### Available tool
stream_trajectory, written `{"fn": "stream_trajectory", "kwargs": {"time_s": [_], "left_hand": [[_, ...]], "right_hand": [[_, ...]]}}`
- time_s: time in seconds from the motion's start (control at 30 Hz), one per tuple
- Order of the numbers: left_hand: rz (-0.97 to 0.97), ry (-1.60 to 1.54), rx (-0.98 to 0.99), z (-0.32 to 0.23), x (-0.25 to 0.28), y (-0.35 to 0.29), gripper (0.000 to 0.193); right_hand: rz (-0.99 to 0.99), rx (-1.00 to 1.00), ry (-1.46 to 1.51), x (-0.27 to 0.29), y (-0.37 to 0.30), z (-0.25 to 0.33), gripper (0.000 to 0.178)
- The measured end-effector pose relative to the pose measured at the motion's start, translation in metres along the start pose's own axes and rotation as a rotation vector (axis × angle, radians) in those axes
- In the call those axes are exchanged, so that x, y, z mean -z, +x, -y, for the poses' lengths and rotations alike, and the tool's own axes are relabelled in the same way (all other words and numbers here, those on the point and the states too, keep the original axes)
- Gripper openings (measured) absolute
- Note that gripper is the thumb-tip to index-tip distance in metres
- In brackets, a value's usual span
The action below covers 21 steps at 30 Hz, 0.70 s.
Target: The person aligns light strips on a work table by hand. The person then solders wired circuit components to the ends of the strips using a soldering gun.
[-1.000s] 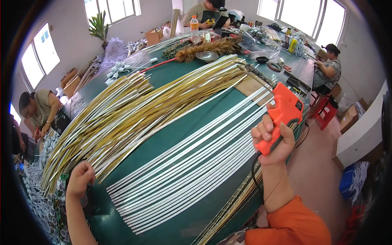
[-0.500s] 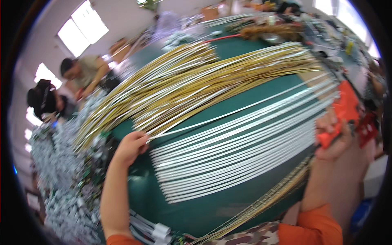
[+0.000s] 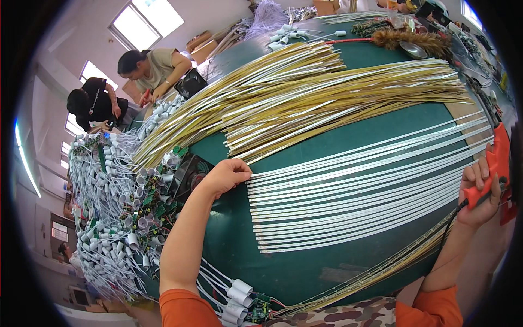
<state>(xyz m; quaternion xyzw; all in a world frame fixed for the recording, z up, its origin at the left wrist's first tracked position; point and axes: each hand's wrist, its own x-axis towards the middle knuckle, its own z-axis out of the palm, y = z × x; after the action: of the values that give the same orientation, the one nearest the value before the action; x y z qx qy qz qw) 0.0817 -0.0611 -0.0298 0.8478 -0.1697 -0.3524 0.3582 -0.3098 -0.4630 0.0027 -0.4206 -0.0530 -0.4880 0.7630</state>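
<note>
Slim white strips (image 3: 354, 201) lie side by side in a row on the green table, running from left to right. At the left end of the far-most strip (image 3: 294, 167) my left hand (image 3: 229, 177) is closed in a pinch on its tip. My right hand (image 3: 479, 193) is at the row's right ends, fingers wrapped round an orange gun-shaped hand tool (image 3: 497, 155) with a black cord. The tool's tip is hard to make out. Beyond the row lie heaped yellow-and-silver strips (image 3: 338, 103), and a thin bundle of yellowish strips (image 3: 376, 267) runs along the near side.
To the left is a large pile of white lamp caps with wires and small green circuit boards (image 3: 120, 218). More white caps (image 3: 237, 300) lie by my left elbow. A brown fluffy duster (image 3: 411, 41) and a metal bowl (image 3: 413, 50) sit at the back. Two people work at far left.
My left hand has lowered the far strip's end into line with the row. The view has shifted left, and my right hand still grips the orange tool.
</note>
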Motion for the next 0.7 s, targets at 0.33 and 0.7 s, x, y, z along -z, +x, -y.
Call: {"fn": "stream_trajectory", "kwargs": {"time_s": [0.33, 0.7], "left_hand": [[-0.051, 0.326, 0.009, -0.017, 0.001, 0.019, 0.022], [-0.19, 0.331, -0.068, -0.006, -0.001, -0.007, 0.016]], "right_hand": [[0.028, -0.038, -0.024, 0.002, 0.005, -0.001, 0.063], [0.031, -0.018, 0.057, 0.0, -0.001, -0.005, 0.061]]}}
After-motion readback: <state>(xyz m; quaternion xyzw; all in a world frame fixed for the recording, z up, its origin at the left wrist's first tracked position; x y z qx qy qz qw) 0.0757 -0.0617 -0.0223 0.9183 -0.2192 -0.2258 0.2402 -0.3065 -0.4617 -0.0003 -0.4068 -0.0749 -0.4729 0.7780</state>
